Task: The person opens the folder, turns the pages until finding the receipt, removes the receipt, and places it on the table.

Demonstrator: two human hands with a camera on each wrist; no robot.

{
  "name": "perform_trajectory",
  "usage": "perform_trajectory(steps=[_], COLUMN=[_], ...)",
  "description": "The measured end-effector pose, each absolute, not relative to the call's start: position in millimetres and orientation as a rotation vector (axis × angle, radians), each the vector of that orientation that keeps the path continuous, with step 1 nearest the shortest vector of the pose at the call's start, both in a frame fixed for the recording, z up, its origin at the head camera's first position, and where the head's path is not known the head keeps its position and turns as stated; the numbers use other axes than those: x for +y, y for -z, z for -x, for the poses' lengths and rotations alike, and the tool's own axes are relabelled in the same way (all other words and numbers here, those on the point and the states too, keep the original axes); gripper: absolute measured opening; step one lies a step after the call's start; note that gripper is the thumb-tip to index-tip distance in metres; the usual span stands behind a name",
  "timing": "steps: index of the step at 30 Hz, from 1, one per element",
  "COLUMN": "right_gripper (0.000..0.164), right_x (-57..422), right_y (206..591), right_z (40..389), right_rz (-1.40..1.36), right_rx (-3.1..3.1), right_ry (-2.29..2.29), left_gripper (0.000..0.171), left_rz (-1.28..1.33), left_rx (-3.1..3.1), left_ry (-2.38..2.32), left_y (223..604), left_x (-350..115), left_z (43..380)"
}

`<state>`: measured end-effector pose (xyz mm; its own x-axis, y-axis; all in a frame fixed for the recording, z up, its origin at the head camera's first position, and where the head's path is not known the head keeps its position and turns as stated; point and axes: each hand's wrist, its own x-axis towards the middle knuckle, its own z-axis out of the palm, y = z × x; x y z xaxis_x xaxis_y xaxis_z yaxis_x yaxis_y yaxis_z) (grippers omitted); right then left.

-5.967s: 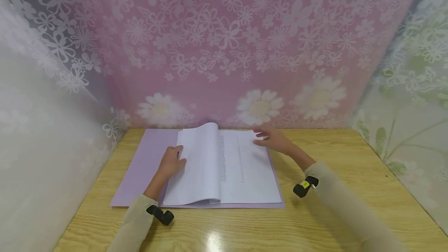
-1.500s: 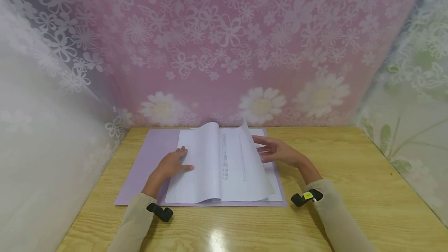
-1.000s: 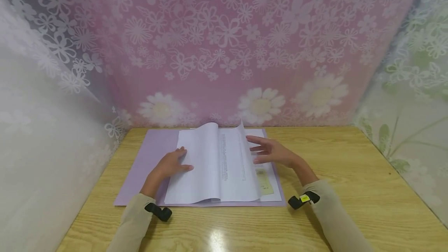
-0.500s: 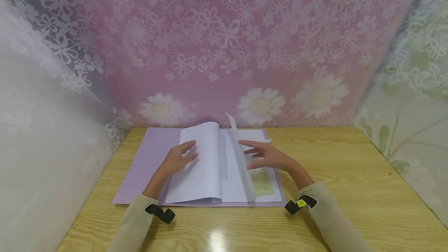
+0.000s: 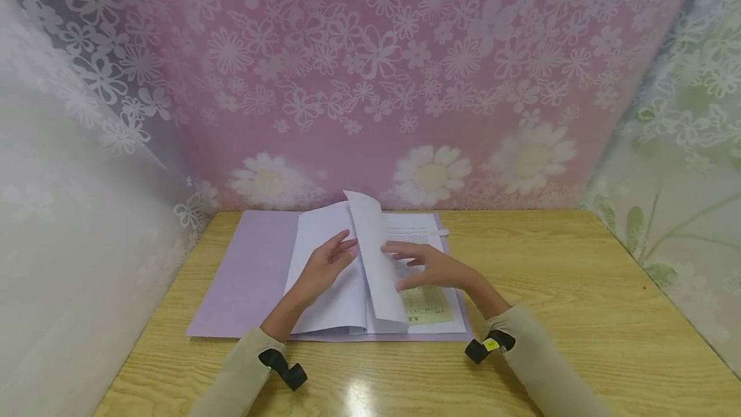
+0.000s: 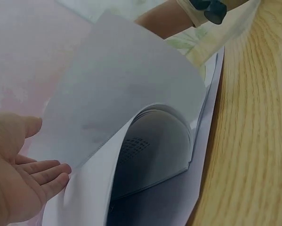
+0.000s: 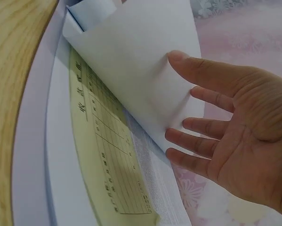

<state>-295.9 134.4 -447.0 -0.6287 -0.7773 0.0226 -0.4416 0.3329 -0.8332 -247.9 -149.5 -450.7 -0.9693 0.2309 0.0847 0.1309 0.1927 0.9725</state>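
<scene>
A lilac folder (image 5: pixel 243 275) lies spread on the table, with white pages turned to its left half. One white sheet (image 5: pixel 376 262) stands raised mid-turn, leaning left over the middle. My right hand (image 5: pixel 437 267), fingers spread and fairly straight, is against the right side of that sheet; the right wrist view shows its fingertips (image 7: pixel 174 154) at the paper. My left hand (image 5: pixel 325 269) is over the turned pages, its fingers extended toward the sheet's left side. Beneath the sheet, on the right, a yellow printed slip (image 5: pixel 428 306) lies on a printed page (image 5: pixel 413 227).
The wooden table (image 5: pixel 550 262) runs to a pink flowered backdrop (image 5: pixel 370 82) behind, with pale flowered sheeting at both sides. A small white tab (image 5: pixel 444 232) sticks out past the folder's right edge. Black wrist cameras (image 5: pixel 283 369) sit on both sleeves.
The sheet has been lifted from the right and swung left past upright, uncovering the yellow slip. My right hand has followed it leftward. My left hand has come right toward the sheet.
</scene>
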Motion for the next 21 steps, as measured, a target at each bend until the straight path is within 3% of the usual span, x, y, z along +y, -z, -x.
perform_trajectory(steps=[8,21], right_gripper=[0.079,0.076], right_x=[128,122], right_y=[451,451], right_z=[291,287], right_rz=[1.097,1.13], right_rx=[2.293,2.286], right_ry=[1.139,1.172], left_gripper=[0.072,0.064], left_rz=[-0.285,-0.113], left_rx=[2.44,2.644], left_ry=[-1.939,-1.863], left_y=[451,457], left_x=[-152,-168], left_z=[248,255])
